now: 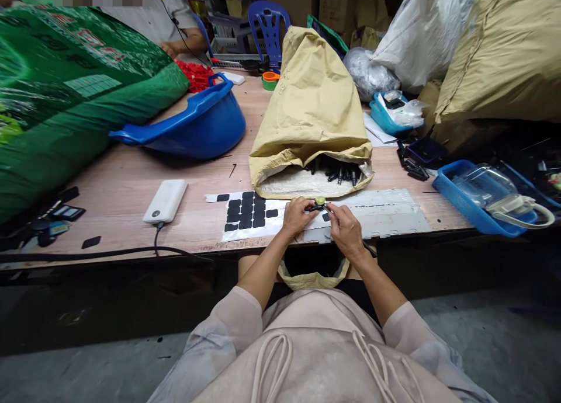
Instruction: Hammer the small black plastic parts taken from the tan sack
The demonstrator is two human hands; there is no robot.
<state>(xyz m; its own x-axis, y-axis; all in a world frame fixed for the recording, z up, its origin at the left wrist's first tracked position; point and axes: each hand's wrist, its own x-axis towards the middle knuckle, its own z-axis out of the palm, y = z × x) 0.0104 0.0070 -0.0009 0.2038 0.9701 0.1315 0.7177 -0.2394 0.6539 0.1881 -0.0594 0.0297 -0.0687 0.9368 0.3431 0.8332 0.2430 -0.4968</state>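
At the table's front edge my left hand [298, 216] is closed on a small black part [314, 207]. A round yellow-green piece [320, 201] sits at that part's tip, between my hands. My right hand [346, 228] pinches a thin tool whose dark end [370, 249] sticks out below the palm; its kind is not clear. The tool's tip meets the black part near the yellow-green piece. Left of my hands lies a white sheet [231, 236] with rows of black rounded squares [246, 210]. Under my right hand is a grey board [390, 213].
A tan sack [313, 99] lies open towards me, with black parts [342, 174] inside. Left stand a white power bank [165, 201], a blue basin [197, 125] and a green sack [87, 87]. A blue tray [482, 216] is at right. Another person [175, 32] sits across the table.
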